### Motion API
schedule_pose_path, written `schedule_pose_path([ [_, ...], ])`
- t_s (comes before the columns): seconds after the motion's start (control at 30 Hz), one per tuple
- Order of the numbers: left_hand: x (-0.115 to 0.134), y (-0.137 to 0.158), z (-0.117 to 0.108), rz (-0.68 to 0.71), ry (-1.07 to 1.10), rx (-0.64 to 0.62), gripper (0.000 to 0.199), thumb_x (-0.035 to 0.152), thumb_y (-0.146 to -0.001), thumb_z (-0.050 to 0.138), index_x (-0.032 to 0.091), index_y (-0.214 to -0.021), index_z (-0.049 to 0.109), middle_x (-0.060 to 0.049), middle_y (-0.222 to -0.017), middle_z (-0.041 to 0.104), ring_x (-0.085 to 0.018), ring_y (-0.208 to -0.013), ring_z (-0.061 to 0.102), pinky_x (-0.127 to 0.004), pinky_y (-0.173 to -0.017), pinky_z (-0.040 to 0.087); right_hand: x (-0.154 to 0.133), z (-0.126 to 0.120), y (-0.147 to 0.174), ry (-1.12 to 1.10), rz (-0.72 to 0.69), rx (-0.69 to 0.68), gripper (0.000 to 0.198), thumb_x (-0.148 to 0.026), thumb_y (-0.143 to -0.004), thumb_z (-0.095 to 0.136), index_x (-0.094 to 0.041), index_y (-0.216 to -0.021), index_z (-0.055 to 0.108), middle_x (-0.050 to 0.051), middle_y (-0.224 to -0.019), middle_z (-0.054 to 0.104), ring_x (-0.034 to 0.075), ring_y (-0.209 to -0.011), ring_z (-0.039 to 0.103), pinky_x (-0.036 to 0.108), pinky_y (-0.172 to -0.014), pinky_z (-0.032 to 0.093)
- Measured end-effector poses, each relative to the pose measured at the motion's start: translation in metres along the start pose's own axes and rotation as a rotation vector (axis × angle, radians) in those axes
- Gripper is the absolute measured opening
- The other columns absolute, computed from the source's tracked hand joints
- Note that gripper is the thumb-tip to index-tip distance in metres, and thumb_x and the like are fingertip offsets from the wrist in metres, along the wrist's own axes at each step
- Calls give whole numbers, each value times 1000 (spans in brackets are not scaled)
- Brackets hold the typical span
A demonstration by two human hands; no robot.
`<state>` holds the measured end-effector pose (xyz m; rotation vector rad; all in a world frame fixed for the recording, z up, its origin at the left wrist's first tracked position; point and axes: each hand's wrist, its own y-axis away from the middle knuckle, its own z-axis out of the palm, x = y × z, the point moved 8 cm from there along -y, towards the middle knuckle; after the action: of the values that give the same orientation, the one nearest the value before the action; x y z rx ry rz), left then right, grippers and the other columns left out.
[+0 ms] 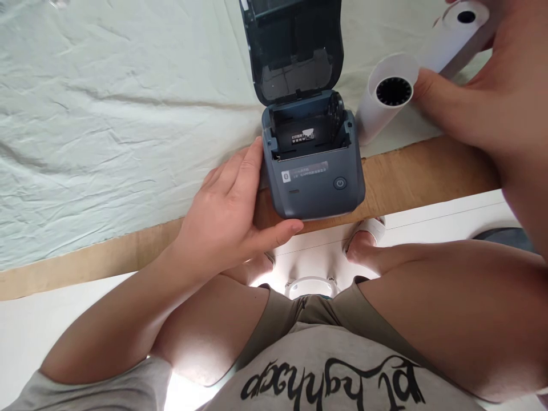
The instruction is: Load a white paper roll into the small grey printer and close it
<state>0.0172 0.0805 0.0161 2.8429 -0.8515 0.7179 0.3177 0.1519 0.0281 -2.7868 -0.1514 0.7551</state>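
A dark blue label printer (317, 191) sits at the table edge with its lid (297, 48) swung up. Inside its bay I see a printed sticker and no roll. My left hand (226, 200) cups the printer's left side, fingers along the side and thumb at the front edge. To the right of the printer, a white paper roll (377, 117) with a dark hollow core leans at a slant. My right hand (483, 97) is closed around a second white paper roll (449, 48), its thumb tip beside the first roll. Part of that grip is hidden.
Under the printer lies a pale, wrinkled cloth (128, 114) over the table. A bare wooden edge (419, 171) runs along the front. Below it are my legs, a sandal (372, 228) and the white floor (454, 214).
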Motion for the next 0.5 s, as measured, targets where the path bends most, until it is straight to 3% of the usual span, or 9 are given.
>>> schedule_pose_path([
  [0.07,1,0,1,-1,-5,-5,101,85,-88,62,29,-168,35,-9,-167,54,-44,-152,53,-64,-127,48,-16,2,4,62,-29,-69,64,-43,-91,58,-28,-153,52,3,-151,54,23,-148,53,41,-137,40],
  [0.2,4,0,1,15,-31,3,105,85,-93,55,13,-167,35,-19,-166,53,-45,-152,53,-63,-127,47,-26,-2,10,82,10,-60,63,-45,-92,53,-28,-153,52,4,-154,51,26,-153,48,43,-137,35],
  [0.37,2,-1,1,7,-10,-4,100,85,-87,62,29,-167,36,-10,-166,55,-43,-152,54,-64,-125,49,-22,-2,9,72,87,-2,68,-50,-88,56,-27,-152,52,3,-137,58,23,-140,55,47,-129,38],
  [0.5,2,-1,0,-5,-16,-9,101,85,-89,59,24,-167,37,-12,-165,54,-43,-152,54,-64,-127,48,-21,-2,8,87,127,-3,70,-51,-87,59,-23,-151,53,4,-131,60,23,-137,57,47,-124,40],
])
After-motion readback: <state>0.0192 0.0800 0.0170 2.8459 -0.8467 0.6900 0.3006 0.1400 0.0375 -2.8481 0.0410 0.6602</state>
